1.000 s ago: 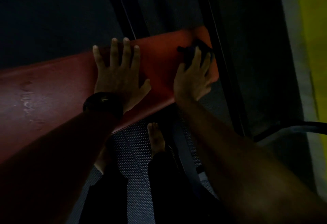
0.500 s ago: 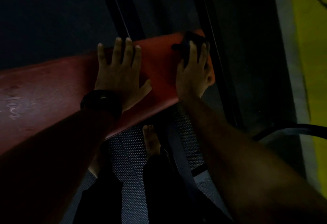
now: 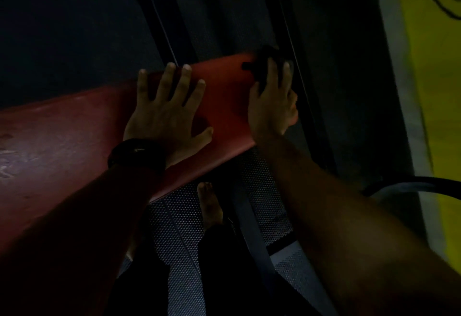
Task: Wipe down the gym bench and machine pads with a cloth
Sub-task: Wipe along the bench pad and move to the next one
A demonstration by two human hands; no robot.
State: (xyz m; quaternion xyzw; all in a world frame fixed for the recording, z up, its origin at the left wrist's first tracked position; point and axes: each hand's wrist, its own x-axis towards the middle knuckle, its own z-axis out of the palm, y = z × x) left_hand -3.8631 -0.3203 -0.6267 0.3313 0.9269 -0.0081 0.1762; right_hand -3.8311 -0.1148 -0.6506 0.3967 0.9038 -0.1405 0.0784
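A long red bench pad (image 3: 74, 131) runs from the left edge to the middle of the dim head view. My left hand (image 3: 167, 113) lies flat on it with fingers spread, a dark watch on the wrist. My right hand (image 3: 272, 101) presses a dark cloth (image 3: 259, 66) with straight fingers against the pad's far right end. Most of the cloth is hidden under my fingers; a dark corner sticks out to the left.
Dark metal frame bars (image 3: 301, 86) run just right of the pad's end. Perforated rubber flooring (image 3: 182, 218) lies below, with my bare foot (image 3: 208, 205) on it. A yellow wall strip (image 3: 429, 66) and a dark curved tube (image 3: 409, 183) are at the right.
My right hand has slid the cloth farther up toward the far corner of the pad's end. My left hand stays flat in the same spot on the pad.
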